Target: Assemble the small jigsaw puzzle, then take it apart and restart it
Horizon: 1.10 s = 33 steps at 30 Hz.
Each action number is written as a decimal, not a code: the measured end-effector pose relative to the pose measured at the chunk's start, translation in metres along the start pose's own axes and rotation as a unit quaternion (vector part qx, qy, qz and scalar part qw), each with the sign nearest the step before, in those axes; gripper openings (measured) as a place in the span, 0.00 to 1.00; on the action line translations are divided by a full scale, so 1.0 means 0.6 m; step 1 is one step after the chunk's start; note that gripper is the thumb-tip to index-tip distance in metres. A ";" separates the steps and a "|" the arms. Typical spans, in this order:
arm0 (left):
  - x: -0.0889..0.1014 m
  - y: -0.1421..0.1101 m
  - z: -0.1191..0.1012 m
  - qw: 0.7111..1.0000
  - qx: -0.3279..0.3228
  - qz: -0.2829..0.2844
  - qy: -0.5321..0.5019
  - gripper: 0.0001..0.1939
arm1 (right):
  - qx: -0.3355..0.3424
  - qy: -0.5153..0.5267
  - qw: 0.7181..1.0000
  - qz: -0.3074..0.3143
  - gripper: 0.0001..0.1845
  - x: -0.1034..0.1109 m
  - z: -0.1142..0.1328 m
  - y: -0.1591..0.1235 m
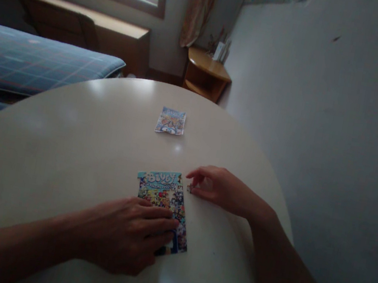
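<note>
White, curved-edged worktop point(96, 174), glossy. On it we list: one printed sheet point(158, 196), multicoloured with a light-blue heading, lying near us. Our left hand point(133, 236), open, palm down, fingers laid across the lower part of the sheet. Our right hand point(220, 185), fingers curved, just beside the sheet's upper right edge; one small piece point(189, 188) at the thumb tip, whether gripped we cannot tell. One small printed packet point(171, 121), beyond both hands, toward the far edge. Behind, left: one blue plaid mattress point(43, 61).
</note>
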<state>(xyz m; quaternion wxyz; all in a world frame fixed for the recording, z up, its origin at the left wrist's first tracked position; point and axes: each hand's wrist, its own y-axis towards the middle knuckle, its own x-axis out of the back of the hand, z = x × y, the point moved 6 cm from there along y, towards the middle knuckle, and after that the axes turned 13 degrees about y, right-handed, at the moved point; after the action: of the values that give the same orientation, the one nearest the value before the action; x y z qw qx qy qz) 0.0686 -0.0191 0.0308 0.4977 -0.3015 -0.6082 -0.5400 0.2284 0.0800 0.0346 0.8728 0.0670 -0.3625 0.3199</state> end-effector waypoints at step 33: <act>-0.003 0.000 -0.004 1.000 0.004 0.017 0.004 0.15 | 0.004 0.014 1.000 -0.001 0.15 0.000 -0.004 0.000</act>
<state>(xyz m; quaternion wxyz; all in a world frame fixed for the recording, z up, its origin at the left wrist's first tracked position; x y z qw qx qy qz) 0.0697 -0.0213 0.0287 0.5106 -0.3075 -0.6028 -0.5304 0.2298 0.0808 0.0328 0.8780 0.0664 -0.3489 0.3209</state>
